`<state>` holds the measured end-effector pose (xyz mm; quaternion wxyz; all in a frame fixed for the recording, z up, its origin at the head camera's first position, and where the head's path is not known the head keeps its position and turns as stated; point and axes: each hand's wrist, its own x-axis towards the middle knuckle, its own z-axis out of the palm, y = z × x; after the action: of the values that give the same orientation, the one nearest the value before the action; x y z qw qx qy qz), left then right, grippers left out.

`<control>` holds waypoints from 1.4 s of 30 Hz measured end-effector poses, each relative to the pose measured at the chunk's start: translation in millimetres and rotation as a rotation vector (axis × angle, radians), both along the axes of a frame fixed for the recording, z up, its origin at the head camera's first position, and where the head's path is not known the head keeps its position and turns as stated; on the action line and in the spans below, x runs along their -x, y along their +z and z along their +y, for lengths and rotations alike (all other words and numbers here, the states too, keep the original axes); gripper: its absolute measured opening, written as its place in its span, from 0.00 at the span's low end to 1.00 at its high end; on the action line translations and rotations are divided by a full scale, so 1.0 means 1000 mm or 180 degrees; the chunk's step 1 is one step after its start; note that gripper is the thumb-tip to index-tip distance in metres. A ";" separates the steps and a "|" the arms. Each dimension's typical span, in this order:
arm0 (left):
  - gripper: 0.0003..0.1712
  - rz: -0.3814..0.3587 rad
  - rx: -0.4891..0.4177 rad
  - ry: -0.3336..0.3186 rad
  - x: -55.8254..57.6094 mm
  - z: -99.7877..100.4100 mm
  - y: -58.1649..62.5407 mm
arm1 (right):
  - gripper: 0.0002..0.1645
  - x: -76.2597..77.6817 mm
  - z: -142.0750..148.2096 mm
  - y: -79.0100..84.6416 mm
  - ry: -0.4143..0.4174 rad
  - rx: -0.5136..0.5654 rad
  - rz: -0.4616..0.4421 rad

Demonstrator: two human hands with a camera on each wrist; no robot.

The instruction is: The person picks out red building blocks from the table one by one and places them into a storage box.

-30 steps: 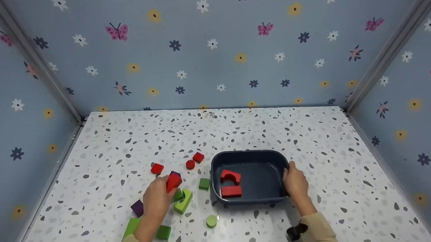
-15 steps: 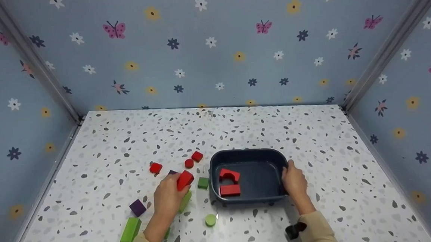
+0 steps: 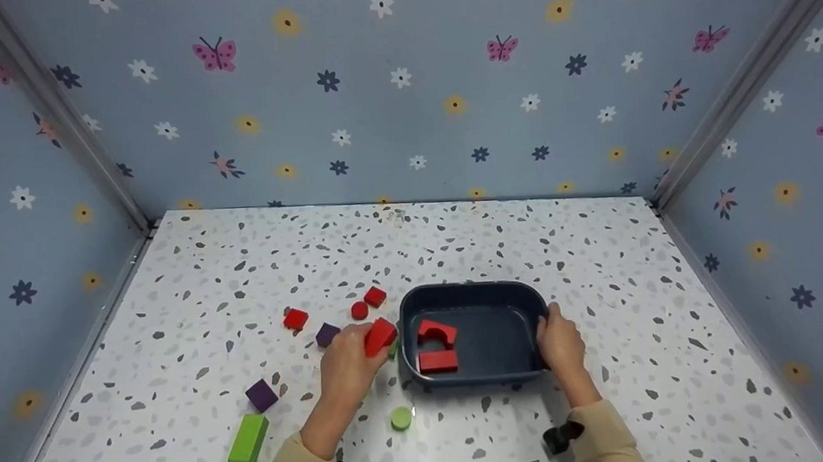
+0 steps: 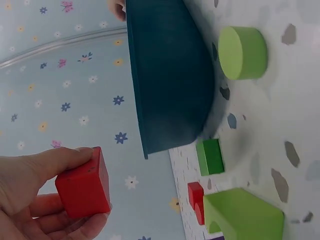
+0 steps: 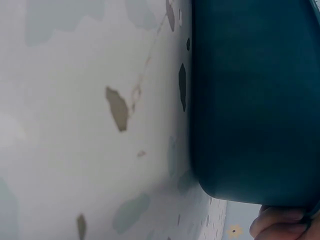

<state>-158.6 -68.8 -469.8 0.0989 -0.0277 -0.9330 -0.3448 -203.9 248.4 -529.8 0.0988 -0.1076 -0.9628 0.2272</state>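
My left hand [image 3: 345,367] pinches a red block [image 3: 380,337] between thumb and fingers, above the table just left of a dark blue bin [image 3: 497,340]. In the left wrist view, the same red block [image 4: 82,192] is held clear of the bin's wall [image 4: 170,75]. My right hand [image 3: 561,340] grips the bin's right rim. Inside the bin, on its left side, lie a red arch block [image 3: 438,331] and a red rectangular block [image 3: 438,361]. In the right wrist view, the fingers [image 5: 280,225] curl at the bin's edge.
Left of the bin lie two small red blocks [image 3: 295,319], a red cylinder [image 3: 359,310], purple cubes [image 3: 261,395], a long green block [image 3: 248,439] and a light green cylinder [image 3: 401,418]. The left hand partly hides a green cube [image 4: 210,156] and a light green notched block [image 4: 245,215].
My left hand has carried the red block rightward from among the loose blocks to beside the bin's left rim. The right hand and bin stay in place.
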 end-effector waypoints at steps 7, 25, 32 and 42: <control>0.22 -0.0028 0.0060 -0.0033 0.003 0.014 0.004 | 0.09 0.001 -0.001 0.000 -0.0032 0.0034 -0.0128; 0.20 0.0136 -0.0057 -0.0347 0.014 0.048 0.005 | 0.09 0.003 0.001 0.001 -0.0046 0.0085 -0.0180; 0.19 0.0066 -0.0068 -0.0376 0.018 0.065 0.004 | 0.08 0.001 0.002 0.000 0.0008 0.0067 -0.0093; 0.20 0.0101 0.0162 -0.0531 0.023 0.086 -0.005 | 0.08 0.001 0.001 0.001 -0.0053 0.0073 -0.0158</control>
<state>-181.7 17.3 -474.6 0.0838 -0.1133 -0.9343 -0.3275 -205.0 249.5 -528.5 0.0754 -0.1224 -0.9614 0.2345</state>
